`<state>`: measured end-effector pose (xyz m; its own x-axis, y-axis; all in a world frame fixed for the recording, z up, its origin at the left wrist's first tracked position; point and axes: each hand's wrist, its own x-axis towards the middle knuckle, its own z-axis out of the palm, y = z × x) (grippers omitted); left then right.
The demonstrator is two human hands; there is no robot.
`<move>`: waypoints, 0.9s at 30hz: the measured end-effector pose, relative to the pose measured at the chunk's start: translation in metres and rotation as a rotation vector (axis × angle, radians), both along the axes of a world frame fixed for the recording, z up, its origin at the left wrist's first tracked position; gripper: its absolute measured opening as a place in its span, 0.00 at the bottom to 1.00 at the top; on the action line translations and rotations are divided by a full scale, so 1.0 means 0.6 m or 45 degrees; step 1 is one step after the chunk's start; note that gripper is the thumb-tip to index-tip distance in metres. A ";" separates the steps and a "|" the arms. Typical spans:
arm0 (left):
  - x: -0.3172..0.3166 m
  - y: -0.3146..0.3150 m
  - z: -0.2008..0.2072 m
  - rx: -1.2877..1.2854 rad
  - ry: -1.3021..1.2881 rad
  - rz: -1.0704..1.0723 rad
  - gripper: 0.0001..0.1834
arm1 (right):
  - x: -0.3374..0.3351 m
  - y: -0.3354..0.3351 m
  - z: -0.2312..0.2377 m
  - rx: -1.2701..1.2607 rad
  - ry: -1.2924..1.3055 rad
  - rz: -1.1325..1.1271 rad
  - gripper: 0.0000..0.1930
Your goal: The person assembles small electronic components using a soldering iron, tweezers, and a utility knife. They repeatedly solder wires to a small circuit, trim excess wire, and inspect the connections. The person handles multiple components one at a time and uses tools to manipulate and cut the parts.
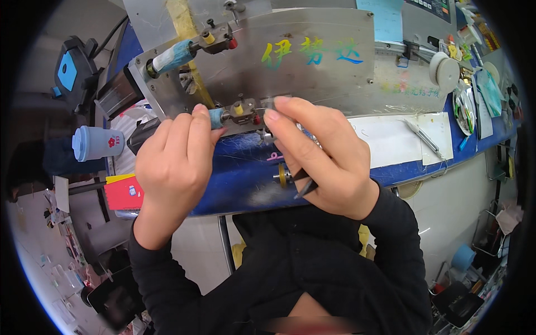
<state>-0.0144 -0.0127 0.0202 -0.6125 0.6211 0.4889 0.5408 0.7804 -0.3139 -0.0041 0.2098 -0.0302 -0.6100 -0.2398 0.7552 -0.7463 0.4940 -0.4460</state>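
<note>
My left hand (pixel 177 153) is closed around the blue-wrapped spindle (pixel 216 118) of a bench machine. A small metal clamp head (pixel 242 112) with yellow and red parts sits at the spindle's end. Just right of it, my right hand (pixel 329 151) has thumb and forefinger pinched close together by the red tip, at what looks like a very fine thread. Dark pointed tweezers (pixel 306 188) are tucked in the right palm, tips toward me. Above, a second blue-and-white wrapped spindle (pixel 174 56) carries a similar clamp head (pixel 215 39).
A metal plate (pixel 312 84) with coloured lettering stands behind my hands. Blue bench covering (pixel 234 184) holds loose fibres and a pink clip (pixel 274 157). Left are a light-blue cup (pixel 97 143) and red notebook (pixel 124 194). Right are white paper (pixel 385 142), a pen-like tool (pixel 422 138) and white spools (pixel 445 70).
</note>
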 end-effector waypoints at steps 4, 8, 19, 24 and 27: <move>0.008 0.003 0.025 0.202 -0.320 0.056 0.15 | -0.022 -0.015 -0.012 0.047 0.144 -0.067 0.25; 0.012 0.011 0.045 0.592 -0.600 0.052 0.11 | -0.010 -0.011 -0.015 0.053 -0.032 -0.046 0.23; -0.004 0.047 0.047 0.601 -0.445 0.064 0.05 | -0.008 0.001 -0.024 0.031 -0.094 -0.042 0.23; 0.018 0.044 0.059 0.599 -0.626 0.195 0.07 | -0.013 0.003 -0.035 0.016 0.005 -0.051 0.24; 0.023 0.045 0.055 0.761 -0.652 0.211 0.07 | -0.015 0.004 -0.036 -0.011 0.021 -0.042 0.25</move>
